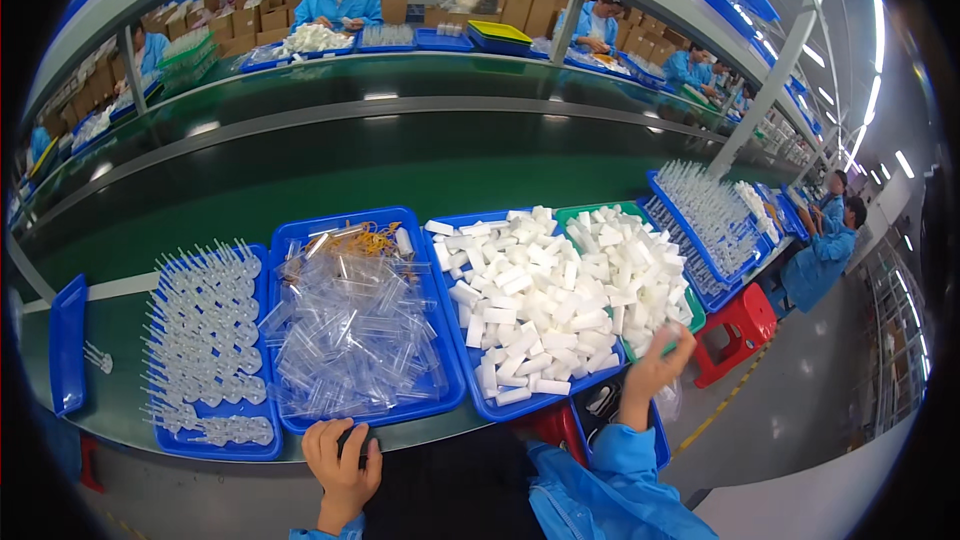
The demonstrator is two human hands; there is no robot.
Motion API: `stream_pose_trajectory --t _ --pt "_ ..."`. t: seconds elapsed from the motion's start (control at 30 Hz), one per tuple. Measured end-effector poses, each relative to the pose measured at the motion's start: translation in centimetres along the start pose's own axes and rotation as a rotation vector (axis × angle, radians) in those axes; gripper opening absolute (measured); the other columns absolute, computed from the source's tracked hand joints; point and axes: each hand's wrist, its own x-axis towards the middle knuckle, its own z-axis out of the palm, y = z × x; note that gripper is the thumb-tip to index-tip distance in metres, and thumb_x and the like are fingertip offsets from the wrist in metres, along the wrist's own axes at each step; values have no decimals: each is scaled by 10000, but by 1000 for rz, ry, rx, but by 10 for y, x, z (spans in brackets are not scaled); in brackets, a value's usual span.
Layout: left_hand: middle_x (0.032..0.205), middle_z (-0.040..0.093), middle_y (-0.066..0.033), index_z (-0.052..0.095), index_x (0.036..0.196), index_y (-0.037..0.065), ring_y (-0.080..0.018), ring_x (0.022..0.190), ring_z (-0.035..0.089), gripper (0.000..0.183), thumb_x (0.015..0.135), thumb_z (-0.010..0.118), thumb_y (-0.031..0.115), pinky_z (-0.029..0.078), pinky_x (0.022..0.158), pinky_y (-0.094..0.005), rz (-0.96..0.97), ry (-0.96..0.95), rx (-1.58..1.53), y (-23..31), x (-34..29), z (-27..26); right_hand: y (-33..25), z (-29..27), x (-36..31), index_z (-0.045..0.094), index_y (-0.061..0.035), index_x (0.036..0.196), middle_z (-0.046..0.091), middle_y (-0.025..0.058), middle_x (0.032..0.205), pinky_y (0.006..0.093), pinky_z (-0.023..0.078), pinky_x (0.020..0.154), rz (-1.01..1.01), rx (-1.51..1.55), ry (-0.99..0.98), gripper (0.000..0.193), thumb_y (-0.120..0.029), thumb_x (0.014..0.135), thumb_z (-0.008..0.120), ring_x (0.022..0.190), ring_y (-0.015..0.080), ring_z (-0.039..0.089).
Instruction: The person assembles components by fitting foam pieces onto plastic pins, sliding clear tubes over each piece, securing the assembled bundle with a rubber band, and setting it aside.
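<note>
My left hand (342,465) is at the front edge of a blue tray (452,385), fingers apart and a little bent, holding nothing. That tray is heaped with clear plastic tubes (350,340), and some orange-yellow strands (372,240) lie at its far end. Over the near right corner of a green tray (696,312) is my right hand (655,372), its thumb and fingers drawn together. What they pinch, if anything, is too blurred to make out. White rectangular blocks (540,300) fill the green tray and the blue tray (480,402) beside it.
At left, a blue tray (262,340) holds rows of clear thin-stemmed pieces (205,330); a narrow blue tray (68,345) stands farther left. A green conveyor (330,165) runs behind. Red stools (738,332) stand at right. Co-workers in blue (340,5) sit across the line.
</note>
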Motion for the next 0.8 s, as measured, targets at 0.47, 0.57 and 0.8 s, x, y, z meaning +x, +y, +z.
stream_pose_trajectory --t 0.47,0.57,0.8 --pt "897 559 -58 642 910 102 -265 857 525 268 674 767 129 377 777 -401 -34 130 -50 -1 -10 8 57 30 -17 483 8 1139 557 108 1007 297 426 833 280 347 -29 259 -207 998 508 916 163 512" --pt "899 570 -46 647 893 110 -252 834 541 255 669 768 131 383 769 -395 -15 164 -65 -6 -9 9 76 31 -15 503 26 1108 574 120 984 304 432 834 248 330 -17 244 -190 996 510 905 185 532" --pt "847 568 -48 595 754 125 -265 821 537 204 622 747 91 363 786 -388 -263 513 291 -29 -31 -41 96 27 -5 523 73 1100 606 177 1028 318 468 869 199 266 4 318 -229 1000 518 942 219 591"
